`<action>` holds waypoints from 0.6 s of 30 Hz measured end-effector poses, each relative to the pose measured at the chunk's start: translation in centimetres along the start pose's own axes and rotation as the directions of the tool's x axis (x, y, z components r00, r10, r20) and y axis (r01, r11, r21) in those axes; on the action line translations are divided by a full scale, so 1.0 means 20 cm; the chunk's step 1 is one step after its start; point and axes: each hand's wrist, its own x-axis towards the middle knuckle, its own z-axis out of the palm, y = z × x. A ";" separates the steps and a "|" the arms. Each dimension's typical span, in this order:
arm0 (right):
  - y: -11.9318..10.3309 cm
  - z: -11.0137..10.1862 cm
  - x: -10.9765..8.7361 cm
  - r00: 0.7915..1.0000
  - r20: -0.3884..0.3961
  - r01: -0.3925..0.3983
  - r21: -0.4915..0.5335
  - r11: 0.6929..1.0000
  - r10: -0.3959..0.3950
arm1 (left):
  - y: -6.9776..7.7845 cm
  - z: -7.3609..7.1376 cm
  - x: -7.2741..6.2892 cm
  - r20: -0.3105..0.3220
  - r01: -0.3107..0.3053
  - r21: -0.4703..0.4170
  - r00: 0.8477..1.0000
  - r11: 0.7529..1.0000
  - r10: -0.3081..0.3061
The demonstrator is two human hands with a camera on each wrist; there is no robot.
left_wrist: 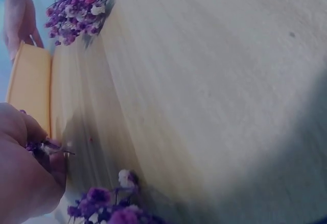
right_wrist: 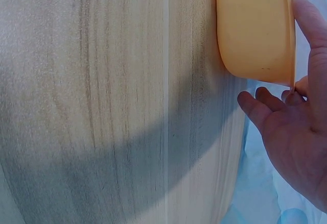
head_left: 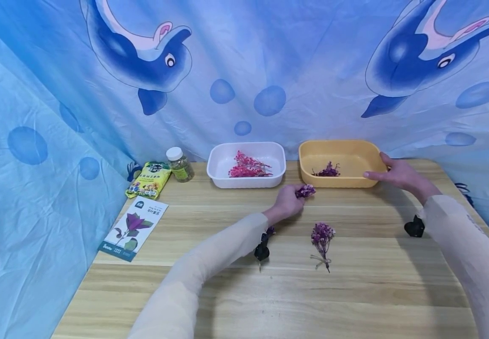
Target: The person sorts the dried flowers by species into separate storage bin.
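Note:
My left hand (head_left: pixel 287 203) pinches a small bunch of purple dried flowers (head_left: pixel 305 190), its blossoms just in front of the yellow plastic box (head_left: pixel 337 182). In the left wrist view, stems (left_wrist: pixel 56 148) poke out between the fingers. At the box's right end, my right hand (head_left: pixel 403 176) grips the rim, thumb over the front side and fingers around the end. Inside that box lies a dark purple sprig (head_left: pixel 328 170). A tied purple bunch (head_left: pixel 322 237) rests on the table, and another bunch (head_left: pixel 270 231) is mostly hidden under my left wrist.
Left of the yellow box stands a white plastic box (head_left: pixel 246 182) with pink dried flowers (head_left: pixel 248 167). Farther left are a white-capped jar (head_left: pixel 180 165), a yellow snack packet (head_left: pixel 148 180) and a card with a purple flower (head_left: pixel 134 228). A dolphin-print curtain (head_left: pixel 244 70) borders the table.

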 end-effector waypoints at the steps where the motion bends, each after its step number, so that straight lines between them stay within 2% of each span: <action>1: 0.00 0.00 0.00 1.000 0.000 0.000 0.002 1.000 0.000 | 0.00 -0.01 0.00 0.006 0.003 -0.021 1.000 1.000 -0.003; 3: 0.00 0.00 0.00 1.000 -0.002 0.005 -0.001 1.000 -0.005 | 0.00 -0.02 0.00 0.009 0.009 -0.048 1.000 0.999 -0.009; 11: 0.01 0.00 0.01 1.000 -0.007 0.009 -0.004 1.000 -0.009 | 0.01 -0.05 0.00 0.014 0.001 -0.063 1.000 0.998 0.000; 18: 0.02 0.01 0.01 1.000 -0.019 0.008 -0.013 1.000 -0.009 | 0.04 -0.09 0.00 0.039 0.041 -0.270 0.999 0.962 -0.032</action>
